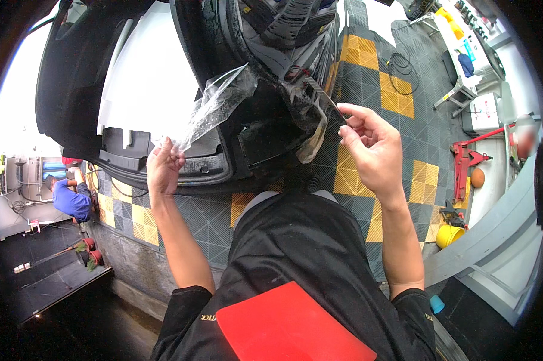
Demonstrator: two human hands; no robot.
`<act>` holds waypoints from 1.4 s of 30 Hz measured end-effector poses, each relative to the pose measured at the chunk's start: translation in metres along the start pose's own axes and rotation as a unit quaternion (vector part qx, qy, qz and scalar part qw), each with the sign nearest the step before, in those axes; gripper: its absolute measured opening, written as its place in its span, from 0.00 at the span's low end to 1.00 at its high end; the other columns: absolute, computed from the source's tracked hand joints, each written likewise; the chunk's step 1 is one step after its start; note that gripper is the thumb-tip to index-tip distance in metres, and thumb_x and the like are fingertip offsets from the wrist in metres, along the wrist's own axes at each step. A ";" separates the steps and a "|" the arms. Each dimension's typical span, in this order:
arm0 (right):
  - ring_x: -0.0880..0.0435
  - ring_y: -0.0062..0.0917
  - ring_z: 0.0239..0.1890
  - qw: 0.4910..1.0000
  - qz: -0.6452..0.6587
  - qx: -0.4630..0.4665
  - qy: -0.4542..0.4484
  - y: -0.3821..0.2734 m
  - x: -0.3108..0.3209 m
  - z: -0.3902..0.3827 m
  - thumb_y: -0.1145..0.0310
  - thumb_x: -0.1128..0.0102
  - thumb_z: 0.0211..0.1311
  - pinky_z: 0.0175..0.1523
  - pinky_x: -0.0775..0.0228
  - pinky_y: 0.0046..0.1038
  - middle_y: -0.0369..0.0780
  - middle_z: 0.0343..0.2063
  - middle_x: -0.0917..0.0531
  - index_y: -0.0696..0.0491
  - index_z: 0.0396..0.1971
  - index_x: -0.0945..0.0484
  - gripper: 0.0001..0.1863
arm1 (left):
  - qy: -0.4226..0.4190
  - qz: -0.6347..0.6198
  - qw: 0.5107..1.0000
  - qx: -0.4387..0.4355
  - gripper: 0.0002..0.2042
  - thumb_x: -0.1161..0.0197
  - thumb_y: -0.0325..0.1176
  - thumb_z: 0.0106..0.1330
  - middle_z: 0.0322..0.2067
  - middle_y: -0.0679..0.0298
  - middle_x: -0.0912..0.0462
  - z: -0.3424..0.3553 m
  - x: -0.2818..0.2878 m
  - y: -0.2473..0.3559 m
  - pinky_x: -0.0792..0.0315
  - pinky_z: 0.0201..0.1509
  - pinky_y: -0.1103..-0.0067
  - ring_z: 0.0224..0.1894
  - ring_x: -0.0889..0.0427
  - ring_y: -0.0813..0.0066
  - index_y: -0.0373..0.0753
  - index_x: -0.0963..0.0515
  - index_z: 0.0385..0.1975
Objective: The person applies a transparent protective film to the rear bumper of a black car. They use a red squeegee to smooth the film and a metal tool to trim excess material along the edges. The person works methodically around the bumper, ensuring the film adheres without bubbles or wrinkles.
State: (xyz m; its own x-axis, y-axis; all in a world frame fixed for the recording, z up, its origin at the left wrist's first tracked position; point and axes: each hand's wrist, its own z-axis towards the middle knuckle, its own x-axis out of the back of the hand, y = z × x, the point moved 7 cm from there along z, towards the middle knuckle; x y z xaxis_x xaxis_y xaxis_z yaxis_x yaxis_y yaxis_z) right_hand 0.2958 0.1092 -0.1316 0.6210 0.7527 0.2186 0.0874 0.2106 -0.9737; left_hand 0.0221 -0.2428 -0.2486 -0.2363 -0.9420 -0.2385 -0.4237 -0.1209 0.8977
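Left hand (165,163) is pinching the lower end of a clear film (214,107), fingers closed tight on it; the film is stretching up and right from the hand toward the dark car panel (265,129) and looking crinkled and partly lifted off. Right hand (372,149) is holding a thin dark blade tool (327,99) between thumb and fingertips, grip narrow and closed on the tool's lower end; the tool is angling up-left with its far end at the panel edge, just beside a hanging strip of film. Both hands are raised in front of the person, well apart from each other, with the panel between them. The white car body (148,72) is sitting behind the film at upper left. Floor is grey and yellow tile (398,96). A red flat pad (289,328) is lying at the person's chest at the bottom edge. A co-worker in a blue shirt (71,200) is crouching at far left. A red jack (464,161) and a yellow bucket (449,234) are standing at right.
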 end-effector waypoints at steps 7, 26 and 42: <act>0.23 0.10 0.29 1.000 0.009 0.011 0.024 0.002 -0.002 0.000 0.79 0.36 0.65 0.34 0.29 0.17 0.30 0.29 0.18 0.54 0.51 0.15 0.16 | 0.019 0.131 0.990 0.055 0.21 0.44 0.47 0.80 0.42 0.55 0.15 -0.038 -0.038 0.013 0.21 0.36 0.79 0.36 0.15 0.74 0.30 0.20 0.48; 0.13 0.42 0.34 0.931 -0.252 0.255 0.065 -0.060 -0.061 0.022 0.77 0.39 0.64 0.38 0.18 0.38 0.45 0.36 0.14 0.52 0.50 0.17 0.15 | -0.132 0.468 0.734 -0.473 0.06 0.36 0.35 0.71 0.37 0.64 0.13 -0.027 -0.224 0.100 0.41 0.64 0.63 0.44 0.17 0.65 0.41 0.16 0.40; 0.12 0.40 0.32 0.912 -0.295 0.270 0.092 -0.060 -0.067 0.018 0.78 0.38 0.62 0.36 0.18 0.36 0.42 0.36 0.13 0.51 0.51 0.17 0.17 | -0.169 0.440 0.760 -0.448 0.07 0.35 0.34 0.71 0.33 0.61 0.13 -0.020 -0.222 0.101 0.36 0.58 0.69 0.38 0.17 0.69 0.38 0.15 0.38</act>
State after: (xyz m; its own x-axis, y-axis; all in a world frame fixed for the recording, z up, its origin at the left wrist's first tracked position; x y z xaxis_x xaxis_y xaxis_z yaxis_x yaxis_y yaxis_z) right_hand 0.2346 0.0576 -0.0869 0.7145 0.3019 0.6311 0.0836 0.8588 -0.5055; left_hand 0.0498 -0.0519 -0.0977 -0.3582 -0.6666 0.6537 0.7575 0.2018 0.6208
